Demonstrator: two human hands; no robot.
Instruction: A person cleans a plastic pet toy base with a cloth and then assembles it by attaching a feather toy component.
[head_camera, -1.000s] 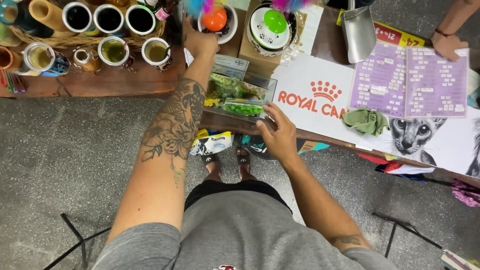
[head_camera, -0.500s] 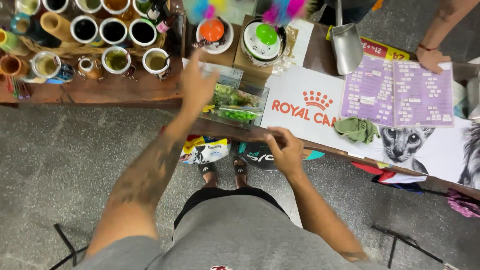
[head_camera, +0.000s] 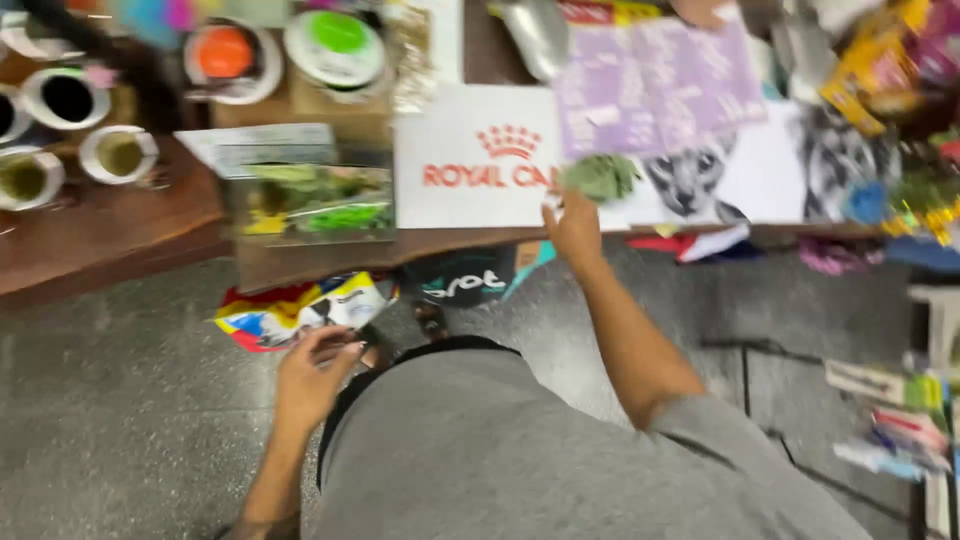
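Several white cups (head_camera: 68, 98) of dark and green liquid stood at far left on the wooden table (head_camera: 120, 225). My left hand (head_camera: 312, 375) hung low beside my grey shirt (head_camera: 520, 450), fingers loosely curled, holding nothing, near a colourful pouch (head_camera: 295, 310) on the speckled grey floor (head_camera: 110, 400). Clear box (head_camera: 310, 200) of greens stood mid-table, orange bowl (head_camera: 225, 55) and green-lidded bowl (head_camera: 338, 40) behind. My right hand (head_camera: 575, 228), fingers spread, touched the white printed mat (head_camera: 470, 165) just beside a green leafy clump (head_camera: 600, 177). Purple sheets (head_camera: 655, 85) lay beyond.
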